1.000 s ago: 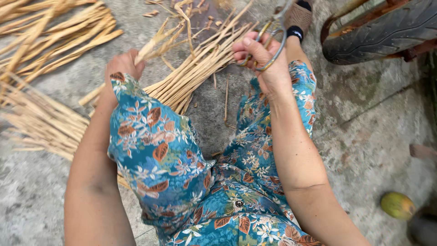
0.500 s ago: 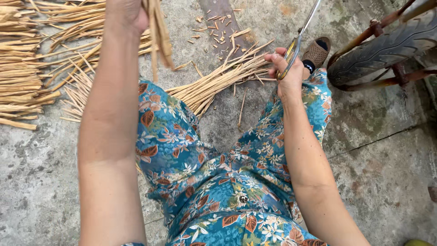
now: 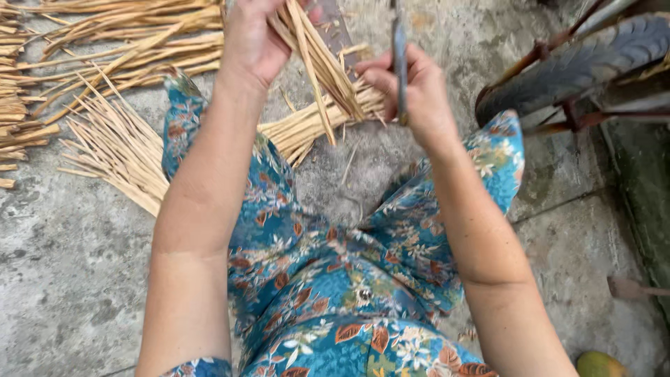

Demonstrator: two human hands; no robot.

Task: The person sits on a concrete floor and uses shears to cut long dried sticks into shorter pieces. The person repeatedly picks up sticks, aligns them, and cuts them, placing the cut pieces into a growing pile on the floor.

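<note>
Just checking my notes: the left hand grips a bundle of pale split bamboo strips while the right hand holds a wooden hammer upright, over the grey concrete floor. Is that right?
Not quite. The right hand holds a thin grey metal blade upright, not a wooden hammer, as the head view shows. The left hand does grip a bundle of pale split bamboo strips over the grey concrete floor.

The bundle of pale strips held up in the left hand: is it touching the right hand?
Touching. In the head view the strips slant down from the left hand and their lower ends rest against the right hand.
</note>
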